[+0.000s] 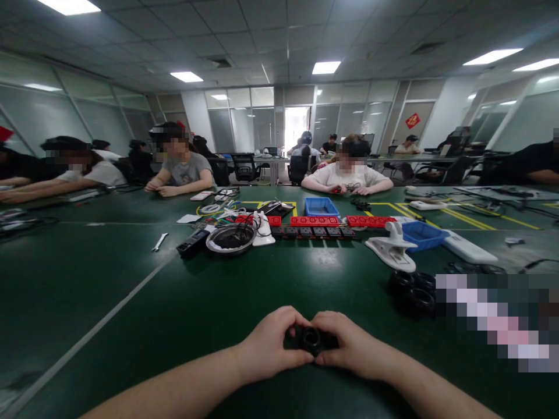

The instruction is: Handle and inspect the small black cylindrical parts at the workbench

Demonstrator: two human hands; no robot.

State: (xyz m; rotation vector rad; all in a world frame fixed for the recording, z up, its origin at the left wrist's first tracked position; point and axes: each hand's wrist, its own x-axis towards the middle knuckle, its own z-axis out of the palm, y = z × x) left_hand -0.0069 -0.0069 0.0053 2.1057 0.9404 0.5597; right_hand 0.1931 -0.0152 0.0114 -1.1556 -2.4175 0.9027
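Your hands meet low at the near edge of the counter (131, 279): your left hand (268, 343) and right hand (349, 346) are both curled tight around a small black ring-shaped part (311, 339), fingertips touching around it. Around you is a large open office with a tiled ceiling, bright panel lights and glass partitions. The dark green counter, crossed by a pale line, stretches far ahead, where other people sit at its far side. Midway across lie rows of red and black power strips (314, 227), a blue bin (321, 206), a round metal dish (230, 238) and a white clamp (393, 247). More black rings (413, 291) lie near your right hand.
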